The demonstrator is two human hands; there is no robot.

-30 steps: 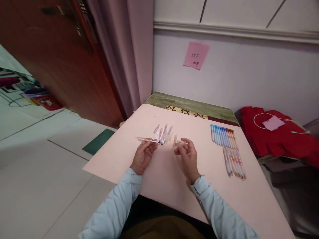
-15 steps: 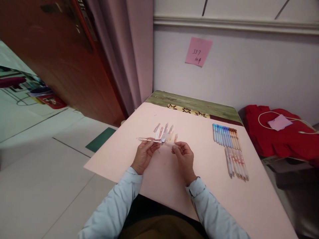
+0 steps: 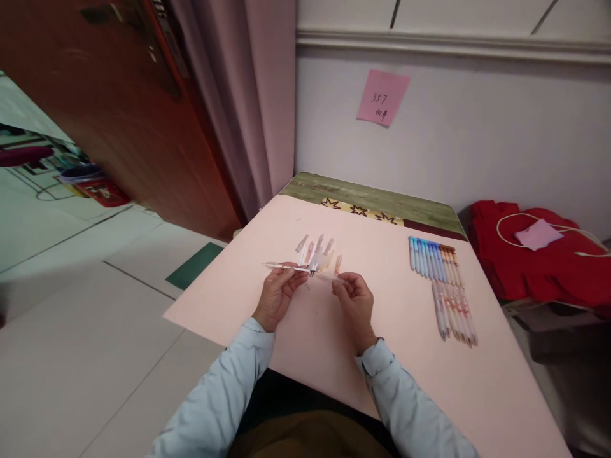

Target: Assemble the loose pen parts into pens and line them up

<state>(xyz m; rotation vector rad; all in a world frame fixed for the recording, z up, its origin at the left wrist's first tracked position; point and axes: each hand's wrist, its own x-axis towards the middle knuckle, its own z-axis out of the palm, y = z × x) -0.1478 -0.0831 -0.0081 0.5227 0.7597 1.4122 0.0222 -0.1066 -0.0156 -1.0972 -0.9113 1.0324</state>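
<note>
My left hand (image 3: 273,298) is closed around a slim white pen (image 3: 273,264) that points out to the left. Opposite it, my right hand (image 3: 357,304) pinches a thin, pale, see-through piece (image 3: 325,275). The inner ends of the two meet or nearly meet between my hands, by a small dark part; whether they are joined I cannot tell. Just beyond my fingers, several loose pen parts (image 3: 317,249), clear, white and reddish, lie on the pink-covered table (image 3: 305,343).
On the right, a row of blue and brown pens (image 3: 432,259) lies above a row of pale, reddish-patterned pens (image 3: 454,313). Red cloth (image 3: 525,267) with a white cord sits past the table's right edge. A pink note (image 3: 383,97) hangs on the wall behind.
</note>
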